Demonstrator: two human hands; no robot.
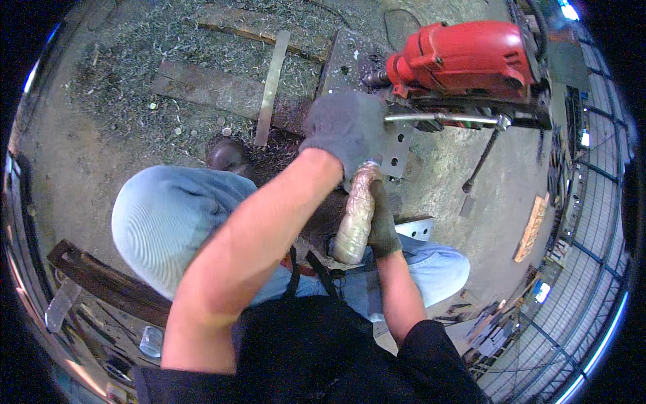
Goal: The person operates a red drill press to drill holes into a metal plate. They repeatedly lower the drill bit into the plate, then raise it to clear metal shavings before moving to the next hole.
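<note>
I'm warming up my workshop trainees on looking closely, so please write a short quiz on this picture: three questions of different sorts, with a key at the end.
1. Multiple choice: what does the right hand grip?
a) a hammer
b) a bottle
c) a brush

2. True or false: the big drill at the upper right has a blue body.

3. Fill in the blank: the left hand is covered by a grey ____.

Key:
1. b
2. False; the body of the drill is red.
3. glove
</note>
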